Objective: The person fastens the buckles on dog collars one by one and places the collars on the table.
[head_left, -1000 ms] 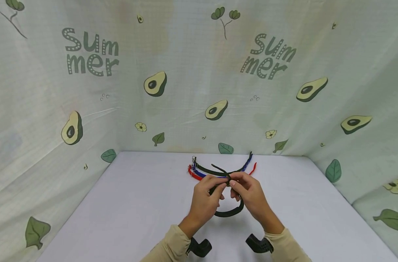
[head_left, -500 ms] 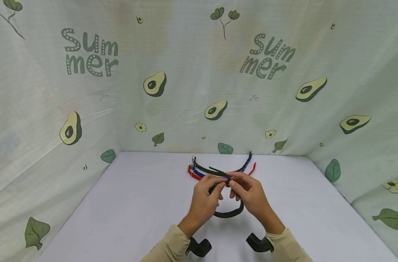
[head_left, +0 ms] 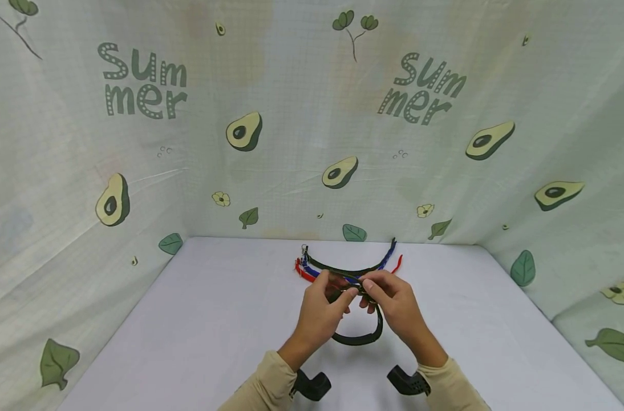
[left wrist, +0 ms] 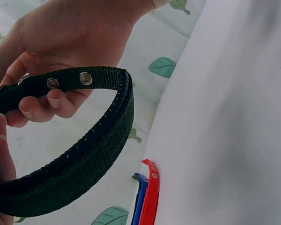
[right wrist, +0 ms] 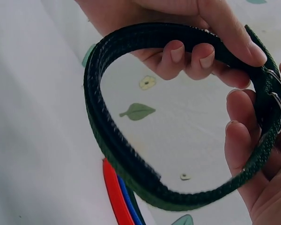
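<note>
A dark green webbing collar (head_left: 360, 341), bent into a loop with metal eyelets, is held above the table between both hands. My left hand (head_left: 317, 319) pinches its upper left side; in the right wrist view that thumb presses close to the metal buckle (right wrist: 275, 84). My right hand (head_left: 398, 313) grips the upper right side. In the left wrist view its fingers curl under the band near an eyelet (left wrist: 85, 78). Fingers partly hide where the strap meets the buckle.
Behind the hands, on the white table (head_left: 230, 319), lie a red collar (head_left: 304, 273), a blue collar (head_left: 312, 273) and another dark green collar (head_left: 324, 266). Black wrist mounts (head_left: 313, 386) sit below the hands. A printed cloth (head_left: 291, 85) surrounds the table at the back and sides.
The loose strap end that stuck up above the fingers has dropped first to the left, and now lies down between the hands. My left fingers have shifted slightly up. The loop hangs slightly lower.
</note>
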Demonstrator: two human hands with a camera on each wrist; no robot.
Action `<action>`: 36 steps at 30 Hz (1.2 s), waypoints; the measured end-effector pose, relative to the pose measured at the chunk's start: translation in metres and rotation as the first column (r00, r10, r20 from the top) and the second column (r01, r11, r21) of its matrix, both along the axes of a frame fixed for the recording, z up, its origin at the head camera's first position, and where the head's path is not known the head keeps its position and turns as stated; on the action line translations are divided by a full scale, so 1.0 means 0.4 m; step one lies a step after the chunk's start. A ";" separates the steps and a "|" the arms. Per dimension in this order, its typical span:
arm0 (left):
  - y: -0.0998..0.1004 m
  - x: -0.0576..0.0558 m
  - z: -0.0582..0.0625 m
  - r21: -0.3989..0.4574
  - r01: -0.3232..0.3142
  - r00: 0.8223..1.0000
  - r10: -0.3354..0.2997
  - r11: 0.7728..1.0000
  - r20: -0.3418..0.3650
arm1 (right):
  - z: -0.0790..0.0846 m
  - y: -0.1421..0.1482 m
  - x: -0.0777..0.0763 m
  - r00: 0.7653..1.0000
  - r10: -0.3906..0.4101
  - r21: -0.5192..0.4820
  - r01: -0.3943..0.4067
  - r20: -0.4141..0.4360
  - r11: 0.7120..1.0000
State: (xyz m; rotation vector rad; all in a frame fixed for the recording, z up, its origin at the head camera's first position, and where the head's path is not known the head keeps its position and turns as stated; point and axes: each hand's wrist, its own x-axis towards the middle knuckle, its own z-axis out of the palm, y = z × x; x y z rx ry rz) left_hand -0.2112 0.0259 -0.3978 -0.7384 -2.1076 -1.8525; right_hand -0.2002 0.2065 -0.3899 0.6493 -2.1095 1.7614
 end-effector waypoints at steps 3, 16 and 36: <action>0.001 -0.001 -0.002 0.008 0.019 1.000 -0.019 1.000 0.011 | 0.002 0.000 0.000 0.999 -0.001 -0.026 0.002 0.043 1.000; -0.006 -0.006 0.001 0.066 0.090 0.994 -0.094 0.994 0.061 | 0.003 0.007 -0.004 0.994 0.068 -0.085 -0.061 0.087 0.995; -0.014 -0.019 -0.006 0.001 0.127 0.979 -0.126 0.992 0.160 | -0.002 0.017 -0.004 0.987 0.124 -0.165 -0.105 0.106 0.981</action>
